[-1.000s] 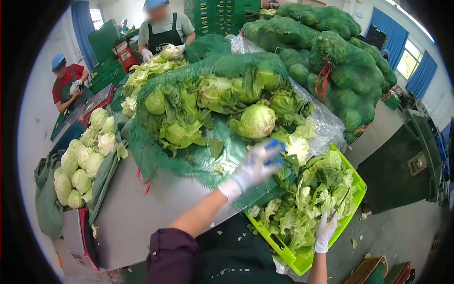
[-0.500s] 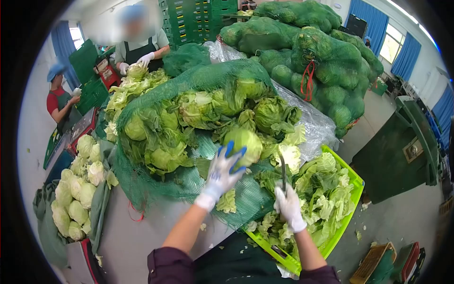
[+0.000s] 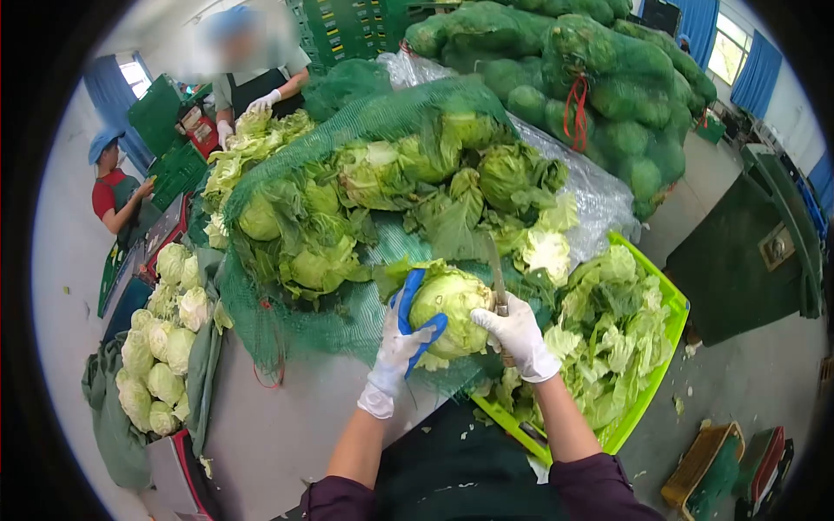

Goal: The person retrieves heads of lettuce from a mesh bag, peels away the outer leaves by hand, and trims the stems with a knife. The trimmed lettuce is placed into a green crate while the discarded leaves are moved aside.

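A pale green cabbage [image 3: 452,311] is held in front of me above the table. My left hand [image 3: 404,334], in a white glove with blue fingers, grips its left side. My right hand [image 3: 519,334], gloved in white, is closed round the handle of a knife [image 3: 497,267], whose blade points up and away. The right thumb touches the cabbage's right side. Behind it, several untrimmed cabbages [image 3: 373,178] with dark outer leaves lie in an opened green net sack [image 3: 261,326]. Part of the net lies under the cabbage I hold.
A bright green crate [image 3: 669,347] of loose leaves [image 3: 599,347] stands at right. Trimmed cabbages [image 3: 156,365] are piled at left. Full net sacks [image 3: 608,113] rise behind. A dark green bin [image 3: 738,252] stands farther right. Two co-workers are at the left, one handling leaves [image 3: 261,143].
My left hand has taken hold of the cabbage and brought it nearer. My right hand has moved up beside it with the knife. The view has shifted slightly.
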{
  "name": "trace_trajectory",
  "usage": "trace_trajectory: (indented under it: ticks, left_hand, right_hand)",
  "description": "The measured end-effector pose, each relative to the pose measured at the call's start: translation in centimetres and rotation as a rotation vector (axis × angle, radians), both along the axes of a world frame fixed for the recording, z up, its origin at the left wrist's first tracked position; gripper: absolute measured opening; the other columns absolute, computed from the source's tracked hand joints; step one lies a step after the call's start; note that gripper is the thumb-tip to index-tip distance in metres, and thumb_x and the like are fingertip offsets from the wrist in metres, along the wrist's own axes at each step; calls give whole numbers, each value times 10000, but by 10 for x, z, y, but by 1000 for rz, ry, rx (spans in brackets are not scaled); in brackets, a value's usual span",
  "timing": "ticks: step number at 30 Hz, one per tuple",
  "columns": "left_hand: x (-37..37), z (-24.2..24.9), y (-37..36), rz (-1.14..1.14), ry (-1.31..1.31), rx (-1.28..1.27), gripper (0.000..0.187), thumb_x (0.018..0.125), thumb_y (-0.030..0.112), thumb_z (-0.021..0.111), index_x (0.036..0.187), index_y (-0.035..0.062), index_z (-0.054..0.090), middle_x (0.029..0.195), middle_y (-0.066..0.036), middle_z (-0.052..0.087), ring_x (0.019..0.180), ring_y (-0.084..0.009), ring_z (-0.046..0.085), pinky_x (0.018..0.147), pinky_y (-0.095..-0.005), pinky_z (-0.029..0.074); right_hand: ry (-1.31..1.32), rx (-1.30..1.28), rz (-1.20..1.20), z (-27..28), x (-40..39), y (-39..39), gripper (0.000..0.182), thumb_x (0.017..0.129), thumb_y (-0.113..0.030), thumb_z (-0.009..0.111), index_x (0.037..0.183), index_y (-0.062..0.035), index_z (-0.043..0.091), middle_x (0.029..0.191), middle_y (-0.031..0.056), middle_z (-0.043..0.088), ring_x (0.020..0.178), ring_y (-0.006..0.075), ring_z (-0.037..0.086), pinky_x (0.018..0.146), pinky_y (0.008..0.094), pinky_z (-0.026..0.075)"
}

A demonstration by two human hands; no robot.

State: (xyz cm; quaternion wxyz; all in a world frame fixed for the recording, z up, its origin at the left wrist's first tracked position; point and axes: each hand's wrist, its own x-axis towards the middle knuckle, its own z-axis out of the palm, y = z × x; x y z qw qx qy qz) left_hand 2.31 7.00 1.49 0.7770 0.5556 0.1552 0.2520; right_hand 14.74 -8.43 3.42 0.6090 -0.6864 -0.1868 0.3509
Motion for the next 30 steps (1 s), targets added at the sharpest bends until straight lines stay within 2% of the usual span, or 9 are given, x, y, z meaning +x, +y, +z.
trace_trajectory:
  ticks: [3, 6, 10, 12, 18, 24, 27, 28, 30]
  left_hand:
    - [-4, 14, -22, 98, 299, 899, 742, 706, 251, 739, 1367, 77, 450, 1339, -177, 436, 1241, -325, 426, 1051, -419, 328]
    - [4, 8, -37, 141, 337, 1100, 747, 683, 297, 749, 1346, 88, 476, 1313, -197, 461, 1217, -373, 426, 1035, -457, 338]
    - [15, 9, -39, 167, 327, 1038, 742, 675, 338, 751, 1318, 67, 498, 1207, -199, 549, 1145, -365, 487, 989, -448, 380]
    - [17, 6, -40, 198, 311, 1101, 744, 675, 349, 755, 1310, 58, 502, 1172, -201, 564, 1109, -361, 512, 972, -441, 394]
    - [14, 6, -68, 354, 309, 1421, 724, 667, 413, 764, 1262, 63, 546, 1122, -201, 565, 1017, -378, 531, 914, -478, 412]
    - [23, 7, -49, 321, 287, 1336, 665, 671, 377, 767, 1224, 62, 577, 1106, -167, 582, 1009, -356, 543, 908, -452, 426]
    - [38, 14, -11, 124, 346, 971, 517, 760, 284, 728, 1182, 21, 589, 1148, -170, 600, 1045, -322, 568, 924, -372, 441]
    - [49, -39, 27, 140, -40, 1464, 475, 805, 307, 700, 1175, 28, 593, 1123, -177, 615, 1047, -295, 577, 910, -357, 449]
    - [58, -14, 21, 14, 303, 488, 530, 798, 392, 703, 1172, 33, 596, 1134, -185, 604, 1040, -294, 582, 895, -356, 458]
  right_hand:
    - [30, -55, 55, -6, -4, -8, 535, 797, -356, 743, 1126, 7, 528, 659, -9, 526, 473, 62, 455, 414, 225, 361]
    - [21, -45, 57, -30, -8, -23, 545, 848, -346, 686, 1221, 1, 492, 696, 28, 553, 512, 91, 491, 463, 250, 412]
    - [-784, 71, -136, -74, -19, -50, 545, 910, -305, 580, 1367, -67, 404, 855, 158, 658, 713, 333, 642, 672, 398, 505]
    - [-761, -299, -70, -68, -31, -60, 549, 917, -324, 548, 1372, -61, 391, 875, 205, 655, 766, 408, 626, 687, 446, 507]
    - [-669, -444, -81, -66, -47, -45, 125, 879, -153, 505, 880, -33, 469, 673, 238, 611, 650, 427, 617, 597, 523, 492]
    - [-952, -526, -134, -91, -44, -31, 35, 818, -40, 501, 814, -5, 505, 606, 195, 597, 524, 348, 619, 478, 451, 500]
    - [-1011, -448, -205, -99, -25, -2, 64, 832, -48, 498, 847, 4, 533, 601, 202, 596, 524, 363, 609, 469, 458, 487]
    - [-1056, -464, -205, -93, -20, 6, 42, 824, -26, 487, 814, 1, 517, 606, 199, 591, 525, 352, 614, 481, 442, 496]
    - [-984, -492, -149, -86, -7, 14, 55, 826, -41, 495, 820, 10, 516, 637, 211, 600, 586, 373, 625, 536, 464, 506]
